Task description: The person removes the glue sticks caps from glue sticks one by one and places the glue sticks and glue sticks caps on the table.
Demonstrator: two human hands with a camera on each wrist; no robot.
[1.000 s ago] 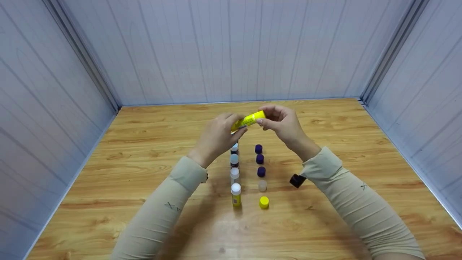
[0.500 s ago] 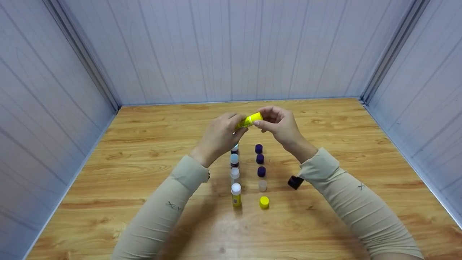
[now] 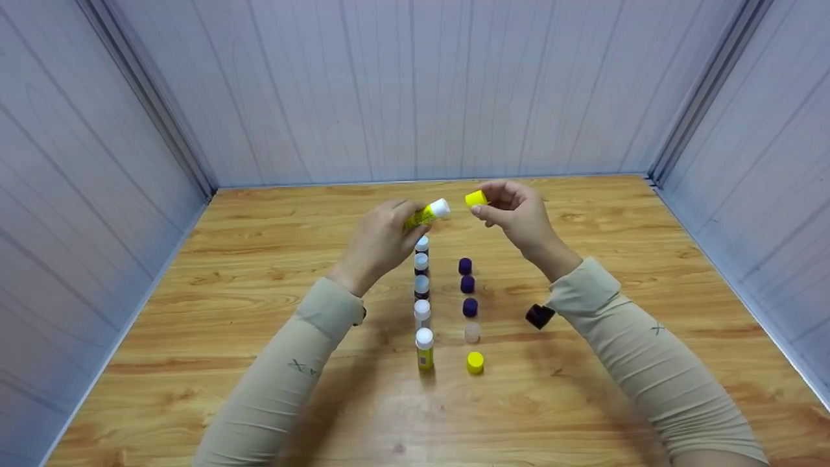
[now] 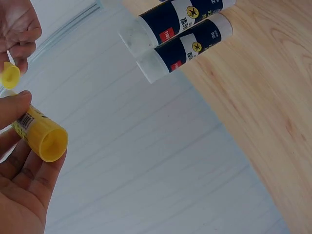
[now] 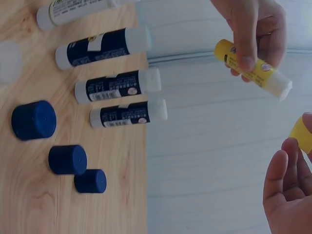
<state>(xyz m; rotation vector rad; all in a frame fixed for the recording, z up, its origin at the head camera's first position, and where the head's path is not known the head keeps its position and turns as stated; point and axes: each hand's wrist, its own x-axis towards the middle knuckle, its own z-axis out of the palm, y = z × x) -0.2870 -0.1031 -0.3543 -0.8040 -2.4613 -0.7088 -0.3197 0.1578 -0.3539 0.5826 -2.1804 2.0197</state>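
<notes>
My left hand [image 3: 382, 239] grips a yellow glue stick [image 5: 251, 68] above the table, its white top bare and tilted up to the right. Between thumb and fingers, my right hand [image 3: 522, 217] pinches a yellow cap [image 3: 475, 198], held a short gap apart from the stick. Below the hands, a column of uncapped glue sticks [image 3: 422, 311] stands upright, several with dark blue labels [image 5: 105, 48] and the nearest one yellow [image 3: 425, 355]. To their right runs a column of caps: dark blue ones [image 3: 469, 307], a translucent one [image 3: 472, 333] and a yellow one [image 3: 475, 363].
A black object [image 3: 539, 316] shows beside the right sleeve, partly hidden by it. The wooden table [image 3: 259, 279] is bounded by pale panel walls [image 3: 415, 91] at the back and both sides.
The yellow cap has come off the glue stick, baring its white top. My right hand has moved right and slightly up with the cap, my left hand a little left with the stick.
</notes>
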